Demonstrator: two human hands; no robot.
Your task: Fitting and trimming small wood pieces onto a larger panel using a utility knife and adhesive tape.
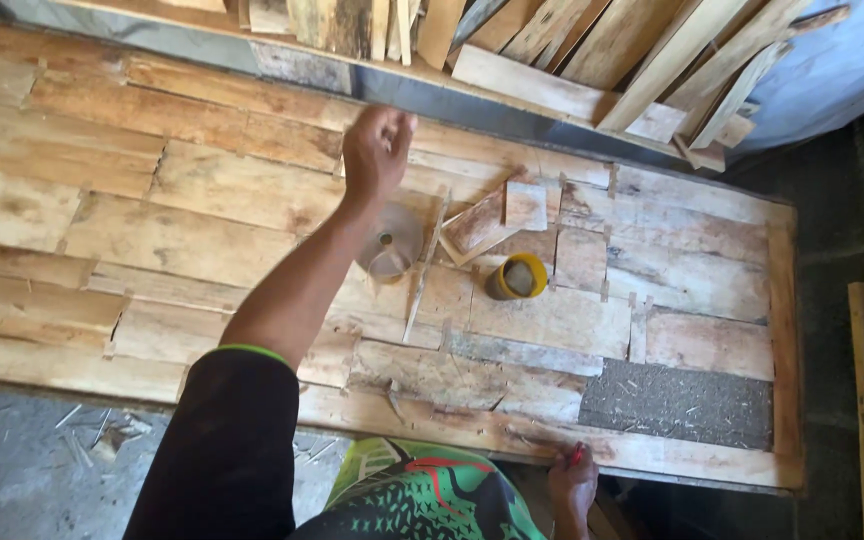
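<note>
left hand point(377, 150) raised, loosely clenched over far patchwork plank worktop point(202, 190) | right hand point(572, 480) pinches small red tool point(577, 456) at near edge (light, stiff; hold mid-shaft, likely)

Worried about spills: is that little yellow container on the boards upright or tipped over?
Upright. The yellow container stands on the wooden boards with its round open mouth facing up; its contents cannot be made out.

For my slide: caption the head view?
Left hand raised over patchwork wooden board; right hand at its near edge.
</note>
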